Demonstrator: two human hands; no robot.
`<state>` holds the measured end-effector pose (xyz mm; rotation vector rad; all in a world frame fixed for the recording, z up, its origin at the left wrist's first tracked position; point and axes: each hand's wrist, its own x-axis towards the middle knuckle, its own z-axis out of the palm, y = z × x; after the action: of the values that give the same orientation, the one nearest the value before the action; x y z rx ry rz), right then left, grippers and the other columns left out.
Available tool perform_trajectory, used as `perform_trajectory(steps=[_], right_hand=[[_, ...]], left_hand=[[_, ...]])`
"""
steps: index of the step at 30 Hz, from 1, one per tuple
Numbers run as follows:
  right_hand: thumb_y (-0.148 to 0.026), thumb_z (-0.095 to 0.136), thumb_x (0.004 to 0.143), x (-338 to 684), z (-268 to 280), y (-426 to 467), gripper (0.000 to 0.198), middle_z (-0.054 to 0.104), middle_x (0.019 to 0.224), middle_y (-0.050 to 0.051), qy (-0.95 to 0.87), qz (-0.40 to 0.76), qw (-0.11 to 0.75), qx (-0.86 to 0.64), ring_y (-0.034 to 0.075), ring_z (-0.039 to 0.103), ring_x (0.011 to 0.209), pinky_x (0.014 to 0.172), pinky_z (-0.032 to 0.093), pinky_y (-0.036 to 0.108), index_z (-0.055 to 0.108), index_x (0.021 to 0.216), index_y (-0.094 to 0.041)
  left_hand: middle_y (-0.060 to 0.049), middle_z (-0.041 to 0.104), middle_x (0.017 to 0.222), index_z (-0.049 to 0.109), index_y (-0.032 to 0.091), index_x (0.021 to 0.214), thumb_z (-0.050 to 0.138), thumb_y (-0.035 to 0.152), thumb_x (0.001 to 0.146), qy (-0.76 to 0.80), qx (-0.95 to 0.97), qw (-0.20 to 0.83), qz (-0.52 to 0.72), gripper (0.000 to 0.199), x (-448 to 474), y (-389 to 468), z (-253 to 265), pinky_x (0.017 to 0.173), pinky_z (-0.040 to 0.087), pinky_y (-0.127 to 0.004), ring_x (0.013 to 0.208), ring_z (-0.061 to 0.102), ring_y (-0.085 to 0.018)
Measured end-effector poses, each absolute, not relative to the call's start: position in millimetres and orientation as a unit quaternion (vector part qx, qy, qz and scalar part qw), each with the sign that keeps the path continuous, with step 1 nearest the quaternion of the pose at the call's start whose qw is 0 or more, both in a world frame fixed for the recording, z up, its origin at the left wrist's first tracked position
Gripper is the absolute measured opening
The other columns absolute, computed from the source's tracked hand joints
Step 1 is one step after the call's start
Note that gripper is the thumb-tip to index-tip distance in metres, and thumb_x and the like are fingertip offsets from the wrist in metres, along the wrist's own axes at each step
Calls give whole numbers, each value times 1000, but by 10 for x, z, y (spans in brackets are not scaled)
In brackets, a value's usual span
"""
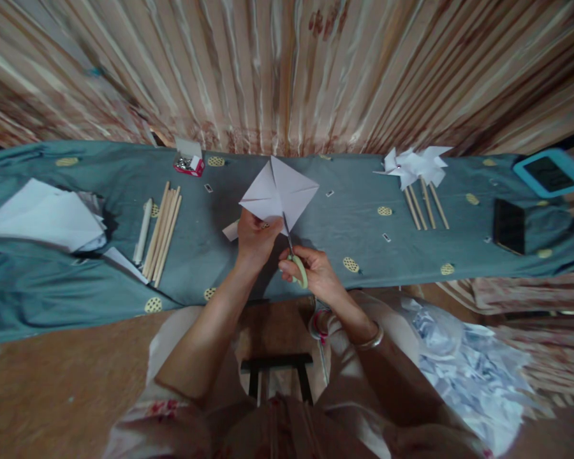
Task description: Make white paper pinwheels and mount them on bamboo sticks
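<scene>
A white paper square point(294, 186), turned cornerwise, is held above the table by my left hand point(258, 239), whose fingers grip its near left edge. Slits run inward from the left, right and far corners of the sheet. My right hand point(313, 268) is closed around the green handles of a pair of scissors point(298, 270). Their blades point away from me and lie at the near corner of the paper. Beneath my left hand, a strip of white paper point(230, 231) sticks out on the cloth.
On the green cloth point(344, 223) at left lie stacked paper point(43, 217), a white tube point(143, 233), wooden sticks point(162, 236) and a box of metal pins point(189, 164). At right are paper pinwheels point(416, 167), a dark phone point(509, 226) and a blue-framed tablet point(550, 173). Paper scraps point(473, 370) lie below.
</scene>
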<state>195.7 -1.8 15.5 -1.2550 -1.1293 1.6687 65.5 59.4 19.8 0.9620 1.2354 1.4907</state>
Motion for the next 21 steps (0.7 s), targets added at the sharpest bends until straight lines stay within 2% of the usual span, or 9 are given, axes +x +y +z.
perform_trajectory(steps=[5,13,21], right_hand=[[-57,86,61,1979,148,9,44,60,55,-5,-450,647,372,-490,10,54,52,50,44,22,66,76,-20],[-56,86,61,1977,136,5,44,59,55,-5,-450,643,374,-494,11,55,52,51,46,23,66,78,-20],[-56,87,61,2014,176,27,43,63,56,-4,-452,642,375,-493,10,55,51,51,45,22,66,73,-20]], left_hand=[[3,64,76,54,22,81,70,21,58,507,400,466,604,28,677,566,207,68,46,-28,70,58,-15],[3,63,74,52,23,83,70,23,59,527,412,454,588,29,677,558,234,66,45,-28,67,56,-15],[3,65,75,57,21,85,70,20,58,531,405,471,576,30,698,533,237,67,48,-28,70,61,-16]])
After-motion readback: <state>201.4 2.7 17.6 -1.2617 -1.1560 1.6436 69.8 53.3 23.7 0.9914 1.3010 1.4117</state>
